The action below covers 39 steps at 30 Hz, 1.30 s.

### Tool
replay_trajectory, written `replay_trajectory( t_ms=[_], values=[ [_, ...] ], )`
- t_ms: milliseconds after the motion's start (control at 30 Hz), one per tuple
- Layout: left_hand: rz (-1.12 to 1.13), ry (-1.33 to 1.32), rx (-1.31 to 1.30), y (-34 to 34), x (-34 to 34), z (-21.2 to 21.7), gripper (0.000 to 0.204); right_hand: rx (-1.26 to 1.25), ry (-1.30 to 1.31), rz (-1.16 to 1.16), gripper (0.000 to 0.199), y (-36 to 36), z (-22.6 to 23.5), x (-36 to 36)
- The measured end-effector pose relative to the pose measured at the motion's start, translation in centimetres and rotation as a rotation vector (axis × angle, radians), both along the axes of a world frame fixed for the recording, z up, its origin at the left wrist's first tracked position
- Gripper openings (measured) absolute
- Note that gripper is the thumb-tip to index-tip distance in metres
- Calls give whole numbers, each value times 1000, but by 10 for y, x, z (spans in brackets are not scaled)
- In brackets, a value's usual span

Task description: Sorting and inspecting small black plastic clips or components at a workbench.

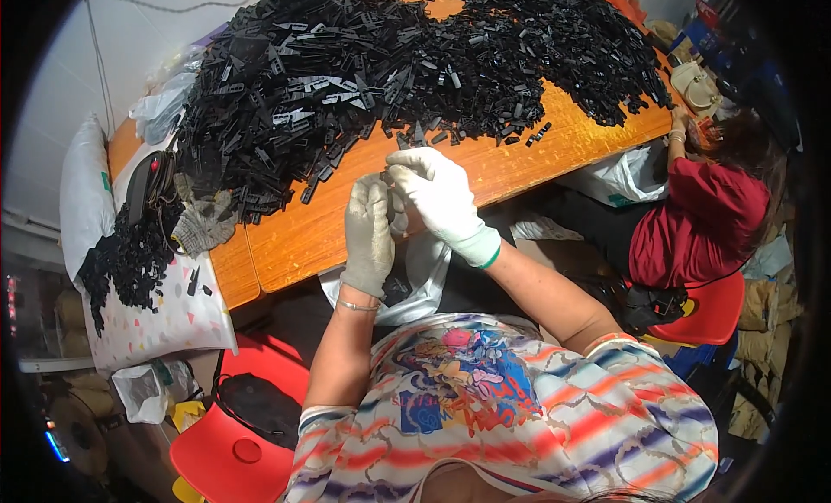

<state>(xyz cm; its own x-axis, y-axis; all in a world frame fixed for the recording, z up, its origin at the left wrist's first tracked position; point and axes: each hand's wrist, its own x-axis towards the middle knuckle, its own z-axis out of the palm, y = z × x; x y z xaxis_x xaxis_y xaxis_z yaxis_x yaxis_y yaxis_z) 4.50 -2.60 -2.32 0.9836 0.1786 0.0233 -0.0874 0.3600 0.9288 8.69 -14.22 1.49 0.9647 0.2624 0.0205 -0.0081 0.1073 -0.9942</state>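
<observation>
Patterned shirt [485, 390] nearest; left hand [368, 230] and right hand [440, 198] part-curled, contents unclear; probably handling black pieces [294, 79], next needing steadiness.

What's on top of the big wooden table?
Heaps of small black pieces lie on the wooden table. You can't see the wood under the heaps, or any pieces buried deep inside them.

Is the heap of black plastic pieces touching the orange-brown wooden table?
Touching: the head view shows the heap of pieces lying directly on the table.
</observation>
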Motion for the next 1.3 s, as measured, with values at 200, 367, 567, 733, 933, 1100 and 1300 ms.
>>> replay_trajectory(
  t_ms=[200, 367, 567, 733, 933, 1100, 1300],
  values=[
    [39, 6, 60, -4, -1, 4, 22, 42, 43, 49, 26, 0, -5, 0],
    [96, 35, 133, -2, -1, 0, 20, -112, -38, 32, 26, 2, 3, -6],
    [146, 94, 353, -2, -1, -9, 15, -568, -453, 4, 24, -5, -19, 1],
    [206, 89, 519, -1, 0, -21, 14, -876, -770, 95, 13, -5, -27, 5],
    [229, 300, 321, -9, 15, -22, 12, -955, -816, 236, 16, -2, -34, 24],
    [207, 342, 402, -10, 34, -21, 24, -986, -829, 181, 15, -5, -42, 33],
    [95, 235, 273, -3, 34, -4, 21, -860, -629, -39, 14, -6, -28, 32]
  ],
)
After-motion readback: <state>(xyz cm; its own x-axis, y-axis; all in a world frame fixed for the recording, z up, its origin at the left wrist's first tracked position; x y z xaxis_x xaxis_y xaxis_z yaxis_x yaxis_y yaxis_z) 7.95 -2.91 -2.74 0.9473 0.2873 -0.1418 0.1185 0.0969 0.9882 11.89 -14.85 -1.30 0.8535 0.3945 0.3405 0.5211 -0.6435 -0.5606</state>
